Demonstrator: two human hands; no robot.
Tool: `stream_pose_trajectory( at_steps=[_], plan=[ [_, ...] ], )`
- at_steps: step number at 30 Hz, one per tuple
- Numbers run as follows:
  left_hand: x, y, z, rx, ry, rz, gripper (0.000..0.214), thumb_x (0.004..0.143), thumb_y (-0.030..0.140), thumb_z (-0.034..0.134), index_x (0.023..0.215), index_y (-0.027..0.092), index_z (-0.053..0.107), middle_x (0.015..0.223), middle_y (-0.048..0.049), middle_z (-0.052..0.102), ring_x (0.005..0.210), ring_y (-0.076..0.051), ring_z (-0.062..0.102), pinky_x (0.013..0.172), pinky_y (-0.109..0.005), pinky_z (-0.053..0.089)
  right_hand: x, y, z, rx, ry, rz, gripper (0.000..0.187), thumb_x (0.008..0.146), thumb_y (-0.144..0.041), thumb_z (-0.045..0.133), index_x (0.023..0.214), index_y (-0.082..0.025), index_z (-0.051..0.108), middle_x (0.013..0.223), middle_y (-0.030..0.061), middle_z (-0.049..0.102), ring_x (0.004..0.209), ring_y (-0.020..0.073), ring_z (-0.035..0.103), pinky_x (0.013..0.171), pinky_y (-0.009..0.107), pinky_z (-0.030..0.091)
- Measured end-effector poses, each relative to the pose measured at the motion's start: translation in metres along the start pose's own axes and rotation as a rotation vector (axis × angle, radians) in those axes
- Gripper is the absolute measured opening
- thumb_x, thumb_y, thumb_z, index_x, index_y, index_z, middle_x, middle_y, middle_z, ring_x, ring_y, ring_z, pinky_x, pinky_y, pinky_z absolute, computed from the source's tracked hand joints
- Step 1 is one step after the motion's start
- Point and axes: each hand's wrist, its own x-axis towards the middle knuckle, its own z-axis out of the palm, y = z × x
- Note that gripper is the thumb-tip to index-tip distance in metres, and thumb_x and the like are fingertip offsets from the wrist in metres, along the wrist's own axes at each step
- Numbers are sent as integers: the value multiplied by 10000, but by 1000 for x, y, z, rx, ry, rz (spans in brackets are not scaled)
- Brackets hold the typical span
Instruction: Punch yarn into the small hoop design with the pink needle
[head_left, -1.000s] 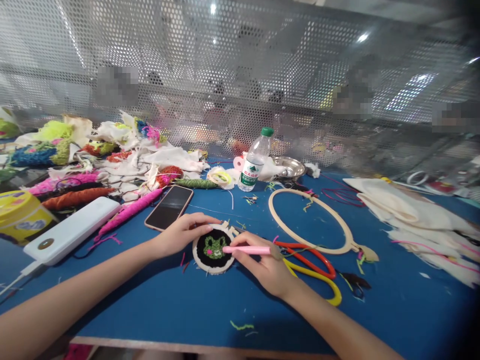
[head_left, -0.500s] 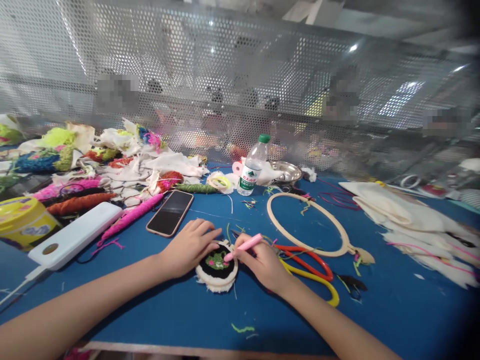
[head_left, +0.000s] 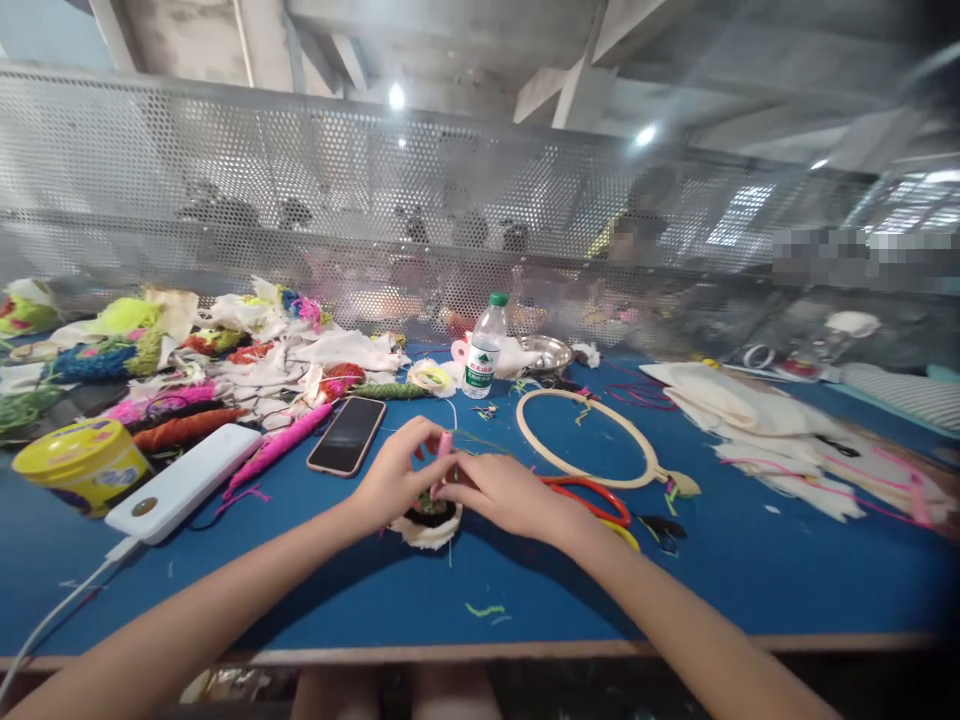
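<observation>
On the blue table lies a small embroidery hoop (head_left: 425, 532) with white ragged cloth and a black, green and pink tufted pattern, partly covered by my hands. A pink punch needle (head_left: 445, 444) stands nearly upright over it. My left hand (head_left: 401, 472) has its thumb and fingers closed around the punch needle. Against it from the right, my right hand (head_left: 499, 490) has its fingers pinched together; what is between them is hidden. A thin green yarn strand (head_left: 480, 441) runs right from near the needle's top. Scissors with red handles (head_left: 592, 497) lie beside my right hand.
A phone (head_left: 347, 436), white power bank (head_left: 184, 483) and yellow tub (head_left: 82, 465) are on the left, before piled yarn and cloth. Behind stands a water bottle (head_left: 486, 345). A large wooden hoop (head_left: 525, 425) and folded white cloth (head_left: 735, 400) lie right. A perforated metal screen (head_left: 337, 250) closes the back.
My left hand has lifted from the hoop's edge to the punch needle, which has tipped from slanted to nearly upright. My right hand has turned over, fingers drawn inward. The view has tilted up.
</observation>
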Motion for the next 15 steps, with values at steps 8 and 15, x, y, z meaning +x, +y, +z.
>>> stream_pose_trajectory(
  at_steps=[8,15],
  plan=[
    [-6,-18,-21,-415,-317,-178,247,782,343,543,925,146,496,704,-8,600,654,-135,587,656,-269,442,-88,60,-10,-208,152,500,294,834,-390,423,612,-198,451,591,7,563,521,153,512,455,229,267],
    [-13,-21,-14,-332,-519,-268,267,742,351,585,866,116,618,717,-26,607,658,-128,549,624,-232,433,-106,108,-10,-252,73,496,287,835,-380,412,612,-201,422,622,19,558,600,169,530,510,240,309]
  ],
)
